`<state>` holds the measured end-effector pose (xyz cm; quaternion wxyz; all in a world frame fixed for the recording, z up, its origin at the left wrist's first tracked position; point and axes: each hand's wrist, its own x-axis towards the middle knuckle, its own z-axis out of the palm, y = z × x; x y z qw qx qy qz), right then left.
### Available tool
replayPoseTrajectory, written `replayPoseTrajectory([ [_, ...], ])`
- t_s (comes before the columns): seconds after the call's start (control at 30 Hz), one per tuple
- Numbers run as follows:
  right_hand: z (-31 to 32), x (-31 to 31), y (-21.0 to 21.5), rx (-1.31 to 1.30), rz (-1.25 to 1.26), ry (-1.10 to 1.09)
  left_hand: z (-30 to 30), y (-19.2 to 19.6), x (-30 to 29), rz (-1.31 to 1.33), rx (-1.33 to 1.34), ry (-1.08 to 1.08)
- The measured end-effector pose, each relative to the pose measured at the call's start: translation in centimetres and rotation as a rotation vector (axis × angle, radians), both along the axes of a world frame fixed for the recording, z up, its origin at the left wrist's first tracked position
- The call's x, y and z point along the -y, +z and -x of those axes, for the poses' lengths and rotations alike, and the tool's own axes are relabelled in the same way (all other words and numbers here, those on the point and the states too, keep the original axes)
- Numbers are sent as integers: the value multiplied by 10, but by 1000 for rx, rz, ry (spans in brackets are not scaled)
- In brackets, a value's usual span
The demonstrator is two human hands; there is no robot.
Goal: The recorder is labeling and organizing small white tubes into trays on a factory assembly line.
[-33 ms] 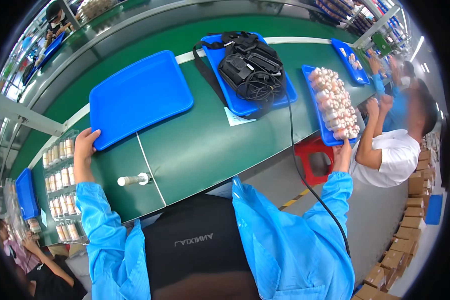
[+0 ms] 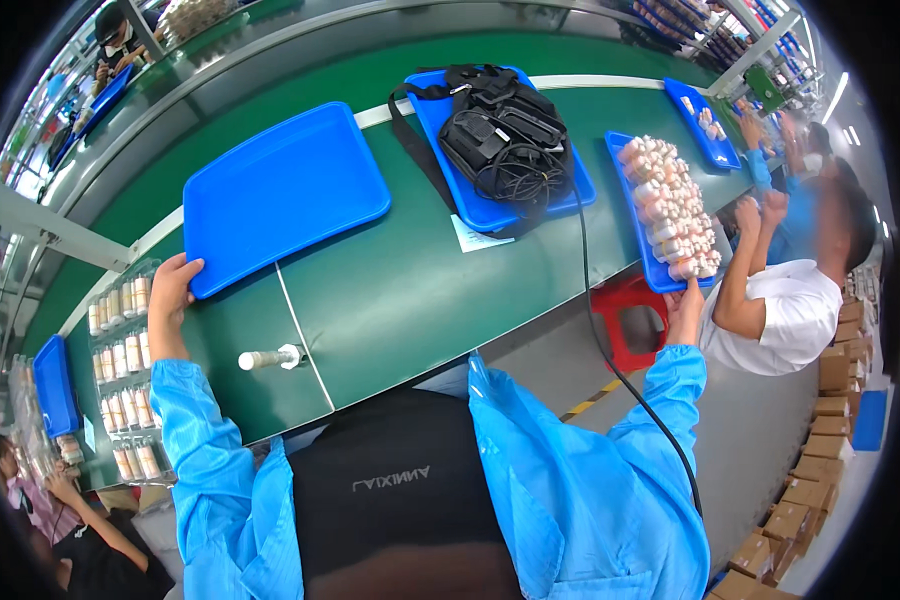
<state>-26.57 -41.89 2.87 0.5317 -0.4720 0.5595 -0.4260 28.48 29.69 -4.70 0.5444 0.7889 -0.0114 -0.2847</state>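
Observation:
My left hand is closed on the near left corner of a flat blue tray, thumb on the rim and the other fingers mostly hidden. Nothing lies in that tray. Out to the right, my right hand grips the near end of a narrower blue tray; its fingers are partly hidden under the end. Heaped in rows on this tray are many small whitish-pink bottles with pale caps. A single white bottle lies on its side on the green table, beside a white line.
Between the trays, another blue tray holds a black bag with a cable. Clear plastic packs of bottles stand left. A red stool is below the right edge, near a person in a white shirt. Cardboard boxes line the right.

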Motion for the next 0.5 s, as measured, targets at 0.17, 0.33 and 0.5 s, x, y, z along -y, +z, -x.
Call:
replayPoseTrajectory([
  [0.17,-7,-7,-5,193,9,77,-6,20,11,240,-30,59],
  [0.33,-8,1,-12,308,41,34,-21,41,39,321,23,179],
  [0.5,-7,3,-17,442,-6,133,-55,107,119,462,93,39],
])
